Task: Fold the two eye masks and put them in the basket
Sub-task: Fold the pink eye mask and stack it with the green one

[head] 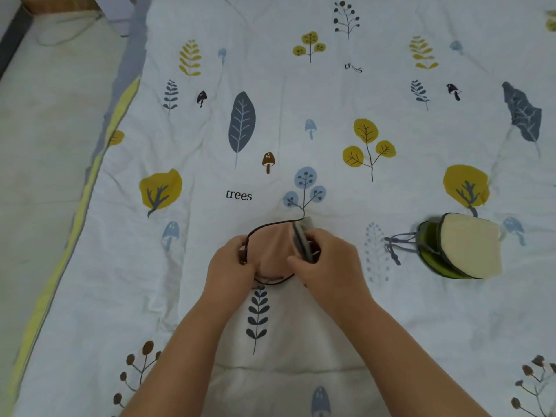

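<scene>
While the big printed quilt (331, 100) takes up nearly the whole view, no basket shows anywhere, so the drop-off is a later problem. Over on the right lies the second eye mask (463, 246), cream and green, looking folded over already, its grey strap trailing left, well apart from the hands. Front and centre is the pink eye mask (275, 251) with dark piping, mid-fold I'd say: right hand (326, 266) has fingers clamped on its grey end, flipping it over toward the left, while left hand (231, 263) pinches the other edge and the strap. Next move probably needs the halves lined up and pressed flat, strap tucked in so it doesn't spring open
</scene>
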`<action>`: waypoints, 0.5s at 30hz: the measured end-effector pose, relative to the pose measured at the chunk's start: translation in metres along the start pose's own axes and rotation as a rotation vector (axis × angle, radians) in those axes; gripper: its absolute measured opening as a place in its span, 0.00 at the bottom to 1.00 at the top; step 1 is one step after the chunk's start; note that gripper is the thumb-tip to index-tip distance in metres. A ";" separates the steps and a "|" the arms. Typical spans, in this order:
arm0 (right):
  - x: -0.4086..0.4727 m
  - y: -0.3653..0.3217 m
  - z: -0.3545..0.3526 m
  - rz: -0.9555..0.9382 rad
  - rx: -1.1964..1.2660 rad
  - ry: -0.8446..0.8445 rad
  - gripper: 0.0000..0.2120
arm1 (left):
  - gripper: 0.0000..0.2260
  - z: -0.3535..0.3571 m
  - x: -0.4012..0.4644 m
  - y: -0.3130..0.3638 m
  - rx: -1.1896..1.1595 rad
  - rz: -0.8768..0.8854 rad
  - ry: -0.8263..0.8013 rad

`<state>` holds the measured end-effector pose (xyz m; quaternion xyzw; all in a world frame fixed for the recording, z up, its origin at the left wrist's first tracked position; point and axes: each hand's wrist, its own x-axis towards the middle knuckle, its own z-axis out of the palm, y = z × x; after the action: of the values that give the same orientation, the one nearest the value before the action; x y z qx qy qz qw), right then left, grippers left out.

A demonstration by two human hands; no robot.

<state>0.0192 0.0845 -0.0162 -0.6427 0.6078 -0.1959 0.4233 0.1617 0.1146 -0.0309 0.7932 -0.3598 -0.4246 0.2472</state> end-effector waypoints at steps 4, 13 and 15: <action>0.001 -0.008 0.024 -0.068 0.024 -0.065 0.11 | 0.27 -0.009 0.001 -0.007 -0.115 0.037 -0.110; 0.005 -0.003 0.037 -0.102 0.054 -0.210 0.20 | 0.11 -0.005 0.008 -0.009 -0.183 -0.030 -0.046; 0.006 0.000 0.032 -0.112 -0.023 -0.026 0.17 | 0.14 -0.002 0.008 -0.009 -0.140 -0.012 -0.001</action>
<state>0.0449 0.0885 -0.0364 -0.6828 0.5676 -0.2039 0.4123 0.1700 0.1139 -0.0398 0.7758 -0.3247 -0.4507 0.2993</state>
